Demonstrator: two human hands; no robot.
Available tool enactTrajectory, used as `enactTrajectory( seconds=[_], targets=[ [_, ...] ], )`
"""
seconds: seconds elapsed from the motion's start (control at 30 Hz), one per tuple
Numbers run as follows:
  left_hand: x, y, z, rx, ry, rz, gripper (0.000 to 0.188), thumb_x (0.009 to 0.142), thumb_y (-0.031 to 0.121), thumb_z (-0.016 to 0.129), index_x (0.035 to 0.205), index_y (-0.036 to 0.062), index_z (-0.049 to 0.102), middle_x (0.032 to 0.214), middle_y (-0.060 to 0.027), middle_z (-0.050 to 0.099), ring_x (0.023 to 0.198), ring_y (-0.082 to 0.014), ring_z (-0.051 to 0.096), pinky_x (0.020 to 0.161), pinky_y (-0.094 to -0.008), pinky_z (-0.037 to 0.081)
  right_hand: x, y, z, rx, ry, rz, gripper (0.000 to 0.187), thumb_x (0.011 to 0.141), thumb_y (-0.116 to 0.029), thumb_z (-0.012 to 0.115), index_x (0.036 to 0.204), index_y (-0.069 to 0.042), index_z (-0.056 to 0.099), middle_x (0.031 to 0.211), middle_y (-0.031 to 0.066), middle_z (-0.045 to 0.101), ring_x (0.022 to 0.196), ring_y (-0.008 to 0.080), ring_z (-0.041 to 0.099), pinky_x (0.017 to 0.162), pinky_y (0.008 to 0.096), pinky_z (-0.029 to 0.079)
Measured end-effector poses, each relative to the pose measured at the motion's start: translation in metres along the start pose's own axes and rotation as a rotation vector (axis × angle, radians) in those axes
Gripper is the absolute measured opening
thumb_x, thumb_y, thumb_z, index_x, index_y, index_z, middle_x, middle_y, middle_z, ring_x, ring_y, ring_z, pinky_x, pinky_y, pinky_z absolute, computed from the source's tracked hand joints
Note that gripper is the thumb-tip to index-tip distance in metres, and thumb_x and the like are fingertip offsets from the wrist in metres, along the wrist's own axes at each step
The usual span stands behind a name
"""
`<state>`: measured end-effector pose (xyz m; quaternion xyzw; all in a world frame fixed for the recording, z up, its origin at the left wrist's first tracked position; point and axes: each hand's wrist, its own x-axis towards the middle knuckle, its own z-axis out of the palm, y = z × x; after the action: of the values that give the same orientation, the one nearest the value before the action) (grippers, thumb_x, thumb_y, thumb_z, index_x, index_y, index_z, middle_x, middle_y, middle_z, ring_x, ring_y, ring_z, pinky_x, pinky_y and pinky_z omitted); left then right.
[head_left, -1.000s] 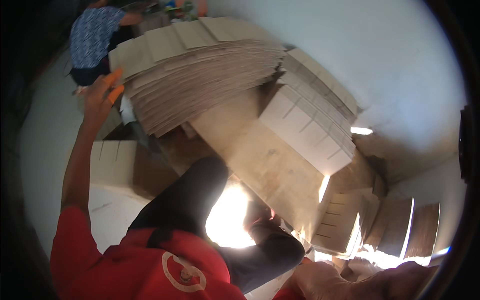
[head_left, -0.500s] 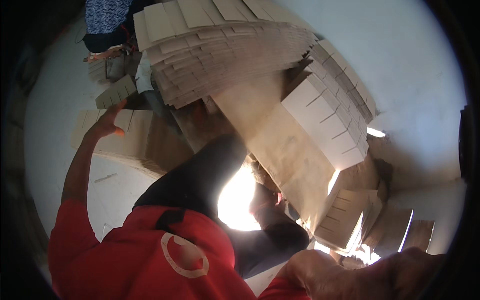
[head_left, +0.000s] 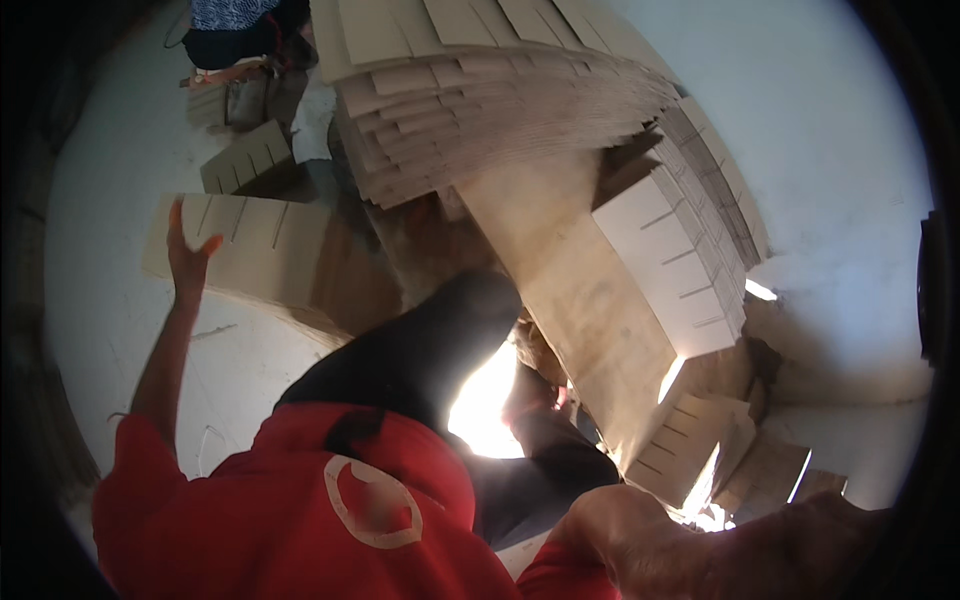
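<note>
My left hand [head_left: 189,250] is stretched out with thumb and fingers apart. It lies over or against the left end of a stack of slotted brown cardboard sheets [head_left: 262,235]; whether it presses on them I cannot tell. No sheet is lifted in it. My bare right arm [head_left: 650,545] bends out of the red sleeve at the lower right, and its hand does not show. In front of my legs, a long cardboard-coloured board [head_left: 560,270] slopes from upper left to lower right. On its right side sits a pale pile of slotted cardboard pieces [head_left: 670,260].
A large layered stack of cardboard sheets [head_left: 500,110] fills the top middle. Smaller cardboard pieces [head_left: 685,440] stand at the lower right, beside bright sunlight. Another slotted piece [head_left: 245,158] is at the upper left, with a patterned cloth [head_left: 232,12] beyond. A pale wall [head_left: 800,130] rises at right.
My left hand has shifted left along the cardboard stack, its fingers now pointing away from me. The whole view has turned slightly, so the stacks appear further right.
</note>
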<state>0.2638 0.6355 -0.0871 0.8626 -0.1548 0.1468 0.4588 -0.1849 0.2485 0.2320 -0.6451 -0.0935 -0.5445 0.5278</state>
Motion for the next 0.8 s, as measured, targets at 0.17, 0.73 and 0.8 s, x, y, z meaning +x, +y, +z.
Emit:
enactTrajectory(
  seconds=[0.17, 0.73, 0.8],
  targets=[
    [-0.053, 0.008, -0.018, 0.123, -0.055, -0.009, 0.086, 0.074, -0.003, 0.07, 0.144, 0.0021, 0.021, 0.149, -0.016, 0.024, 0.138, -0.0261, 0.022, 0.113, -0.0402, 0.018, 0.011, 0.036, 0.017, 0.174, -0.094, 0.09, 0.034, 0.093, -0.025, 0.049, 0.106, 0.005, 0.06, 0.089, 0.0165, 0.065, 0.08, 0.0276, 0.063, 0.069, 0.036, 0.051],
    [-0.091, 0.0, 0.033, -0.804, 0.065, -1.176, 0.062, 0.083, 0.026, 0.069, 0.127, -0.0042, 0.036, 0.122, -0.0121, 0.04, 0.118, -0.0274, 0.04, 0.106, -0.045, 0.034, -0.131, 0.35, 0.207, -0.258, -0.82, 0.89, 0.048, 0.087, -0.026, 0.061, 0.119, 0.009, 0.052, 0.107, 0.0191, 0.063, 0.102, 0.0301, 0.061, 0.084, 0.0334, 0.049],
    [-0.095, -0.003, 0.033, -0.818, 0.067, -1.195, 0.054, 0.084, 0.025, 0.068, 0.122, -0.0019, 0.041, 0.119, -0.0102, 0.043, 0.114, -0.0264, 0.044, 0.104, -0.0444, 0.037, -0.151, 0.372, 0.233, -0.455, -0.77, 0.798, 0.056, 0.083, -0.026, 0.067, 0.124, 0.007, 0.049, 0.111, 0.02, 0.062, 0.109, 0.0303, 0.058, 0.088, 0.0324, 0.047]
  ],
)
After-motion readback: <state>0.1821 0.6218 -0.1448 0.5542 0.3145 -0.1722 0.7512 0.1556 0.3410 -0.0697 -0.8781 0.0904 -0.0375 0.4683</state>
